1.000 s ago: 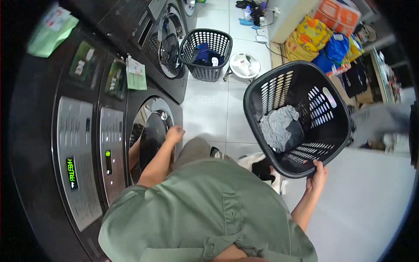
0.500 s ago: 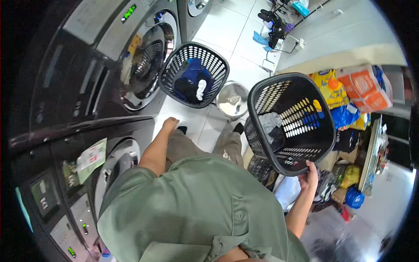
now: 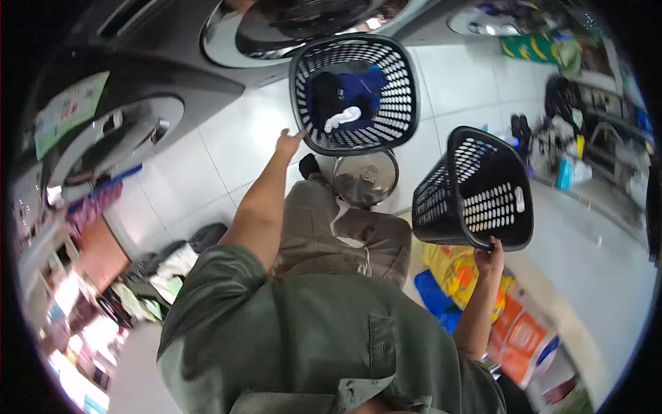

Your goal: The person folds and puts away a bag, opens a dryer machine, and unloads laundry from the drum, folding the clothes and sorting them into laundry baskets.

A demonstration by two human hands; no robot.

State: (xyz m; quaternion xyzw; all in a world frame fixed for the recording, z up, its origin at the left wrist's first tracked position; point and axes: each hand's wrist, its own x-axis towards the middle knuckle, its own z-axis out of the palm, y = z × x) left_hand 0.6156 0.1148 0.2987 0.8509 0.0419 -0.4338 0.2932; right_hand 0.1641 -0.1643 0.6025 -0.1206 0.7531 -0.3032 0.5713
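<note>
A black plastic laundry basket (image 3: 407,93) stands in front of the washer, with dark blue and black clothes (image 3: 362,93) and a white sock-like piece (image 3: 343,119) inside. My left hand (image 3: 289,142) is at its near left corner, thumb and fingers apart. The fingertips are at the rim; whether they touch it I cannot tell. A second black basket (image 3: 452,207) hangs tilted at my right side. My right hand (image 3: 490,257) grips its near rim. Its lower inside is hidden from this angle.
Front-loading washers (image 3: 127,138) line the left and far side. Between my feet and the first basket stands a round metal stool (image 3: 367,178). Yellow and orange bags (image 3: 517,338) lie at the right. A shelf with shoes and bottles (image 3: 572,148) is at the far right.
My view has turned to the right. My left hand has moved forward, from beside my leg to the corner of the standing basket. My right hand still holds the other basket, now tipped differently.
</note>
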